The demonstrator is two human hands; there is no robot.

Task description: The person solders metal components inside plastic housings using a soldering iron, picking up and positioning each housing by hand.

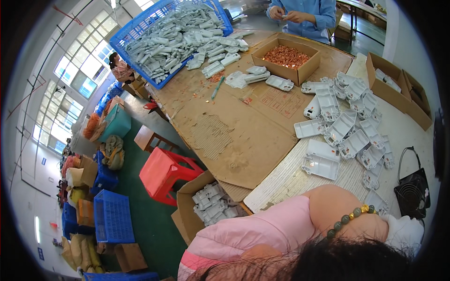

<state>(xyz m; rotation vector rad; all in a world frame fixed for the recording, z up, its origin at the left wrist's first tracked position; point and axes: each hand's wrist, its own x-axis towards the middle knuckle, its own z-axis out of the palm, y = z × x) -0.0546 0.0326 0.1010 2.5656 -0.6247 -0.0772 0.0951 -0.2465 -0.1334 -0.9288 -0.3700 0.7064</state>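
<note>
A workshop with a green floor [152, 225] surrounds the table [396, 126]. Grey cases [341, 127] heap on its right side, long axes pointing many ways; the nearest lie just beyond the bare arm [335, 206] with the beaded bracelet [345, 219]. The wearer's fingers are out of sight, so whether they grip anything I cannot tell. Farther off, a co-worker's hands [293, 17] nearly meet.

Gridded windows [82, 58] line a white wall [49, 210] beside green floor [157, 234].
</note>
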